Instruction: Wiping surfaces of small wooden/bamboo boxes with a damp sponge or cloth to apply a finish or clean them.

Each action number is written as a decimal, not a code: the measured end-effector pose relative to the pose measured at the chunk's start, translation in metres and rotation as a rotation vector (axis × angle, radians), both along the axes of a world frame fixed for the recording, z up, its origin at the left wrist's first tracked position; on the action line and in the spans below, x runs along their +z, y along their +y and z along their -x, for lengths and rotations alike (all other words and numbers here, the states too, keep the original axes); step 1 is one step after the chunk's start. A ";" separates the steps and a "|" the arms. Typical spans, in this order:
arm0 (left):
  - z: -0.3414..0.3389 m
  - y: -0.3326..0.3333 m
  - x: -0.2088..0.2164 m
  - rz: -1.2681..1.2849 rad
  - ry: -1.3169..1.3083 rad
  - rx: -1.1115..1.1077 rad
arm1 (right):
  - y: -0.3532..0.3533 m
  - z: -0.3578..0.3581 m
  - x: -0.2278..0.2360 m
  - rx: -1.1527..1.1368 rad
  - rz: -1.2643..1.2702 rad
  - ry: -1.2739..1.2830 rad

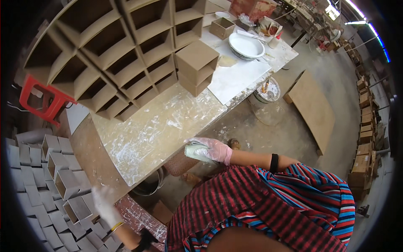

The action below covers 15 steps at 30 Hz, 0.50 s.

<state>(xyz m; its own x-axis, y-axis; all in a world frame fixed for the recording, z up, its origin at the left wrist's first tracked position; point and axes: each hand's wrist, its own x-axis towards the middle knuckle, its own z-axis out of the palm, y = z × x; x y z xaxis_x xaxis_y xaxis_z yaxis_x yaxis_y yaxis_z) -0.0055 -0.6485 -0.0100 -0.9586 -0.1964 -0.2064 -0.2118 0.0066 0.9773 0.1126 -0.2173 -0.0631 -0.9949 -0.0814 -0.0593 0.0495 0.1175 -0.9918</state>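
Observation:
My right hand (216, 150), in a thin whitish glove, is closed around a folded pale green cloth (197, 152) near the front edge of the worktable (159, 126). My left hand (105, 210), in a white glove, is at the lower left beside an open grey box (78, 209). Motion smears its fingers, so I cannot tell whether it touches the box. Many more grey boxes (37, 196) lie stacked in rows there. White smears cover the worktable's bare surface.
Brown compartment units (121, 52) and small brown boxes (196, 63) stand on the table. Farther right are a white basin (247, 45) and paper (241, 77). A paint bucket (268, 90) and a brown panel (312, 111) are beyond. A red stool (42, 101) stands left.

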 end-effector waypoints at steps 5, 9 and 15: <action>-0.051 0.220 -0.002 -0.143 -0.112 -0.334 | 0.089 -0.025 -0.025 -0.051 0.131 -0.090; -0.037 0.367 -0.006 -0.372 -0.133 -0.450 | 0.191 -0.039 -0.002 -0.206 -0.058 -0.300; 0.018 0.522 0.003 -0.559 -0.218 -0.303 | 0.321 -0.049 -0.020 -0.366 -0.302 -0.050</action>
<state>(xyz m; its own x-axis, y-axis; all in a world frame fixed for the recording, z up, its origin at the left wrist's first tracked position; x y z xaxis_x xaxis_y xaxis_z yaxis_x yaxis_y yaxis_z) -0.0237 -0.1266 -0.0071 -0.8793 0.2677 -0.3939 -0.4732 -0.3975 0.7862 0.1616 0.1037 -0.0831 -0.9503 0.3023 -0.0750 0.1883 0.3660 -0.9114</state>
